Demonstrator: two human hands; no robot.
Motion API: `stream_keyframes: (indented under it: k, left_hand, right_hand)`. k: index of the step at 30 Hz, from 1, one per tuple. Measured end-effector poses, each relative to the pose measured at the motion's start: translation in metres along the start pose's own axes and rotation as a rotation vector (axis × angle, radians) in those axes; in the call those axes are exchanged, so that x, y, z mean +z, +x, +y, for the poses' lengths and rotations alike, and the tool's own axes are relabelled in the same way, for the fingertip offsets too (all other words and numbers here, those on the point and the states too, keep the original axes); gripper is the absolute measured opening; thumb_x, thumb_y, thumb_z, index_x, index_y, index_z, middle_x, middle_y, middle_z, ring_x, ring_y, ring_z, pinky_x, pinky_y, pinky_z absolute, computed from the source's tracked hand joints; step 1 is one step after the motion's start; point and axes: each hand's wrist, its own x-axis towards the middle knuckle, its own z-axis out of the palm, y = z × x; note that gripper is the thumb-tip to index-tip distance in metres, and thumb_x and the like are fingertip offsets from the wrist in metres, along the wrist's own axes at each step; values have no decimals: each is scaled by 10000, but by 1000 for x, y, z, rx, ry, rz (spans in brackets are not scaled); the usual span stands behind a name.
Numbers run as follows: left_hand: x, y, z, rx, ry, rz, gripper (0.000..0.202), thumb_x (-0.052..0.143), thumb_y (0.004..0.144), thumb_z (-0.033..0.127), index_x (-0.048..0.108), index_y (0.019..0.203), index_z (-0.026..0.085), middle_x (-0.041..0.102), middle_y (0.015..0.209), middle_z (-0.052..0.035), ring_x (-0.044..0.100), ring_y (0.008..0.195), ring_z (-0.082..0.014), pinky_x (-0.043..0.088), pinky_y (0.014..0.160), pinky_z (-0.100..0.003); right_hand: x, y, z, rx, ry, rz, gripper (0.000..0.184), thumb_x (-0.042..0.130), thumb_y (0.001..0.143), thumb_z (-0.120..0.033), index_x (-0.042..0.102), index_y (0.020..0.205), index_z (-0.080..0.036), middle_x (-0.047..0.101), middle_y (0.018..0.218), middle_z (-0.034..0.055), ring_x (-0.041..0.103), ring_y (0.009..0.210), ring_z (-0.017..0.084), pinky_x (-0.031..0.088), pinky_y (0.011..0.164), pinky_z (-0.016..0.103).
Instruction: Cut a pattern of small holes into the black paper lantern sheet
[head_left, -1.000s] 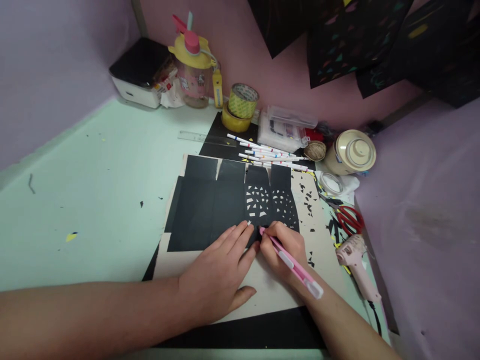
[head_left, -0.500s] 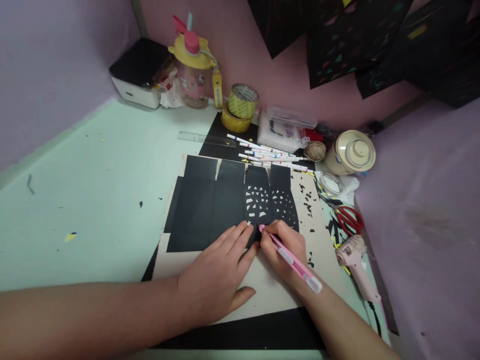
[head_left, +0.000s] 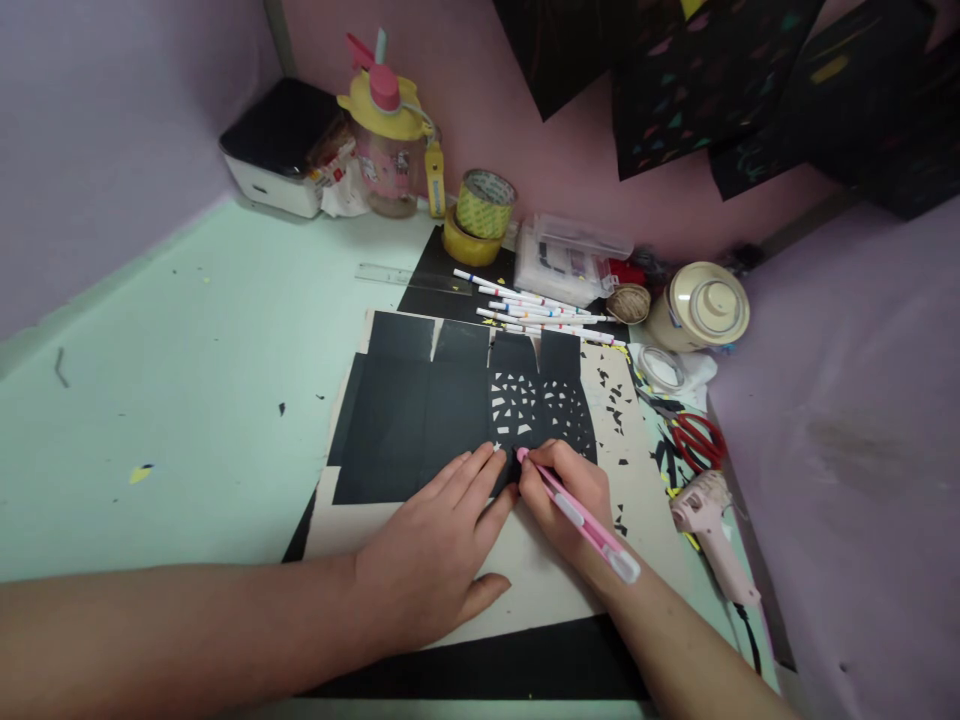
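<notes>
Black card with slit flaps along its top lies on a pale board. Its right-hand panels are pierced by many small angular holes. My left hand rests flat on the card's lower edge, fingers stretched and thumb apart. In my right hand is a pink craft knife, gripped like a pen. The knife's tip meets the card just below the holes, close to my left fingertips; the blade itself is too small to make out. Black paper scraps are scattered on the board's right side.
White marker pens, tape rolls and a clear plastic box stand behind the card. Red-handled scissors, a glue gun and a lidded jar are at the right. A drink bottle stands at the back left.
The back end of the craft knife has shifted very slightly left and up with my right hand. My left hand and the card stay in place.
</notes>
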Motion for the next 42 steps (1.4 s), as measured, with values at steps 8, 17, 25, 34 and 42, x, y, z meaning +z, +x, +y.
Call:
stream_keyframes:
  k: [8,17,25,34,42]
  left_hand:
    - [0,-1,0,-3,0,-4,687,451,914,549,418,1400,65,342,1495,-249,291,1404,-377,240,1133,-465]
    - [0,-1,1,-19,-27,4,688,493,894,547,425,1388,71,341,1503,-231,275,1415,-360,229,1143,-455]
    - [0,-1,1,-1,5,7,656,460,912,543,459,1357,60,355,1482,-262,300,1399,-384,243,1130,-463]
    - [1,-1,0,-7,-2,-4,685,459,910,548,415,1396,67,338,1494,-255,287,1406,-382,248,1132,-469]
    - [2,-1,0,1,-8,18,673,460,913,535,428,1386,57,339,1486,-269,286,1402,-397,247,1136,-479]
  right_hand:
    - [1,0,2,-11,-29,-1,141,564,831,-97,520,759,-209,593,686,-10,518,541,97,416,523,226]
    - [-1,0,2,-42,-27,-27,177,534,805,-86,473,695,-211,527,622,-33,457,498,85,385,496,217]
    - [-1,0,-1,-36,-1,-4,169,535,814,-77,489,719,-210,549,640,-23,485,512,93,402,508,221]
    - [1,0,2,-7,-9,-4,138,554,840,-97,525,765,-209,592,683,-10,512,551,100,419,538,228]
    - [-1,1,-1,-6,-15,-21,171,546,826,-87,487,717,-205,569,662,-16,496,536,93,401,530,223]
